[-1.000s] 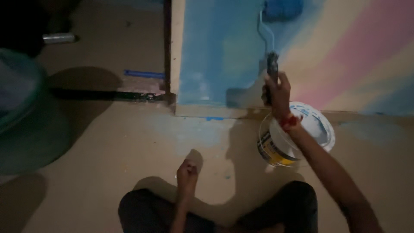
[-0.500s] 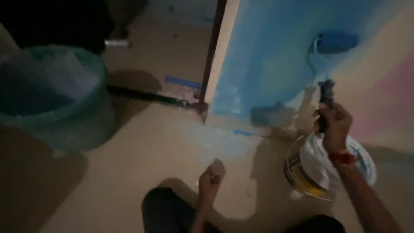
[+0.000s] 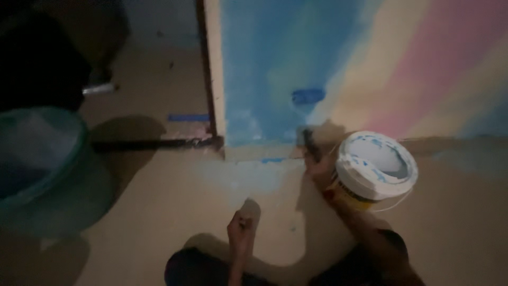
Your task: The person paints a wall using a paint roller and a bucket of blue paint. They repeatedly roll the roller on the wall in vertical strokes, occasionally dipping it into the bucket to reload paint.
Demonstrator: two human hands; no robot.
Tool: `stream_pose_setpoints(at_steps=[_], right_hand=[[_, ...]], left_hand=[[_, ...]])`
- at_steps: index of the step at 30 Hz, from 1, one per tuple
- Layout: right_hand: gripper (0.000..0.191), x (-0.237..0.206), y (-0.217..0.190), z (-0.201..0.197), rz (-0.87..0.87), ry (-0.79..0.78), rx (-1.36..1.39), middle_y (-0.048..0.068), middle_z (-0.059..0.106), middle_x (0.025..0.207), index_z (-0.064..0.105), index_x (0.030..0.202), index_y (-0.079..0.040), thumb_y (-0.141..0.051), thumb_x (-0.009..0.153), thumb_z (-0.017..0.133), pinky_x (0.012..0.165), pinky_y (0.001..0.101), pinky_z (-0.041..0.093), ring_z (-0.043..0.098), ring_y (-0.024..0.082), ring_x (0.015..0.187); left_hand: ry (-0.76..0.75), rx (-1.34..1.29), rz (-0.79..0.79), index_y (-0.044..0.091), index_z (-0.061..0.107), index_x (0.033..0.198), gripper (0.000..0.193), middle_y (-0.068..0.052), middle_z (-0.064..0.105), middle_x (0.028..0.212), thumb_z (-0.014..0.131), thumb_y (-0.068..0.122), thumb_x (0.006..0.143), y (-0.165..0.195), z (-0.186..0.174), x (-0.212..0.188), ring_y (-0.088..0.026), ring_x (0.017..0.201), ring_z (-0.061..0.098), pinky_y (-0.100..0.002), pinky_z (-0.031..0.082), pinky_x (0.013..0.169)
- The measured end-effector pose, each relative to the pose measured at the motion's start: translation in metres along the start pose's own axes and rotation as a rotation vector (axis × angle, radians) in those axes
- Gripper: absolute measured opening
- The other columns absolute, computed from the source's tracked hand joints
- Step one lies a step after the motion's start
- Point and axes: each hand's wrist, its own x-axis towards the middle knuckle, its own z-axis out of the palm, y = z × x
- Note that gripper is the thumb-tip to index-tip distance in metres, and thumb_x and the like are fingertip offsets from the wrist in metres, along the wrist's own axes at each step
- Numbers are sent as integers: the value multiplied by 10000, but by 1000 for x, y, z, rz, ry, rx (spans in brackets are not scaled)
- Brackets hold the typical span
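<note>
Blue paint is covering the roller [image 3: 307, 96] that the right hand [image 3: 319, 168] is gripping by its dark handle, fingers clenched around it, just right of the frame's centre. The roller head is pressing against the blue part of the wall [image 3: 264, 63] in the upper middle, though the picture is blurred there. Just beside that hand, to its right, a white paint bucket [image 3: 377, 167] with blue smears on its rim is sitting on the tan floor [image 3: 174, 201], its yellow-banded side touching or nearly touching the wrist.

At the lower centre, the left hand [image 3: 242, 229] is hanging loosely curled above the floor, holding nothing, with the person's dark-clad knees below it at the bottom edge. Further right the wall is shading into yellow and pink bands. A pale door frame [image 3: 214, 69] is running up beside the blue area. At the far left, a green translucent bin [image 3: 37, 159] is standing well apart from both hands.
</note>
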Motion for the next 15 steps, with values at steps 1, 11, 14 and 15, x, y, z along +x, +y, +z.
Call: stream_pose_setpoints(at_steps=[1,11,14,15], right_hand=[[302,-3,-9,9,280,43,154,-5,581,803,583,1100,-106,-404,1056,602,544,293,450,542,118,646],[289,223,-61,-35,623,55,462,-19,571,656,556,1162,-70,-320,1047,642,370,245,418,512,72,444],[291,236,-54,-42,558,1,443,-23,555,678,526,1197,-62,-310,1072,615,388,248,408,488,78,453],[283,224,-52,-37,576,-1,427,-26,573,682,528,1207,-75,-301,1054,604,380,257,427,498,83,445]], left_hand=[[-1,-89,36,1,610,961,114,-46,596,793,683,81,928,-4,1,3,-144,722,546,-270,463,665],[39,-78,148,30,592,890,113,-44,606,779,688,90,899,-33,1,11,-132,694,573,-304,499,654],[21,-28,143,55,614,894,85,-41,649,794,686,101,897,-36,2,14,-132,688,620,-297,524,666],[13,-20,154,62,622,897,76,-44,662,796,686,103,894,-38,2,14,-135,683,635,-295,532,668]])
